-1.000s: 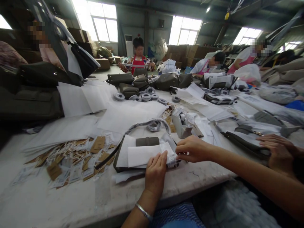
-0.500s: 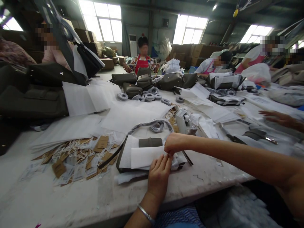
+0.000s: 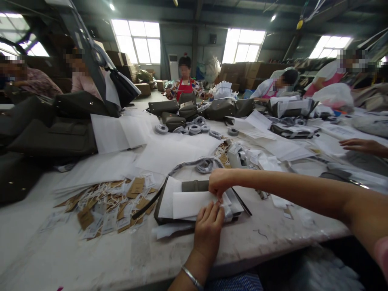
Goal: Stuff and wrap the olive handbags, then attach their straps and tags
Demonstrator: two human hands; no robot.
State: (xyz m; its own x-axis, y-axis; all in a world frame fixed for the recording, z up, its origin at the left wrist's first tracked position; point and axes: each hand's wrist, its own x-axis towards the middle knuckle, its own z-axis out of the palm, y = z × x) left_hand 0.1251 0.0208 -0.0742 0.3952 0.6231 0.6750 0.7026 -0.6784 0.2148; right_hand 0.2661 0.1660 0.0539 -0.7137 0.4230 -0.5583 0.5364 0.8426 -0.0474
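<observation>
A worker's two bare hands meet over a dark olive bag (image 3: 194,186) lying flat near the front edge of a cluttered white table (image 3: 121,262). The left hand (image 3: 209,226), a silver bracelet (image 3: 190,276) at its wrist, reaches up from the near edge and rests palm down on the bag's right part, fingers stretched forward and lying side by side against the white wrapping. The right arm comes in from the right, forearm nearly level across the table, and the right hand (image 3: 221,182) bends down at the wrist, fingers curled in and tips pointing down just beyond the left fingertips; whether they pinch anything cannot be told. A folded white sheet (image 3: 189,206) covers part of the bag, and a dark strap (image 3: 178,165) arches behind it. Brown and white tags (image 3: 104,206) lie heaped to the left, a tape dispenser (image 3: 238,155) stands behind the right hand, and a co-worker's hand (image 3: 363,146) extends over the table at far right.
</observation>
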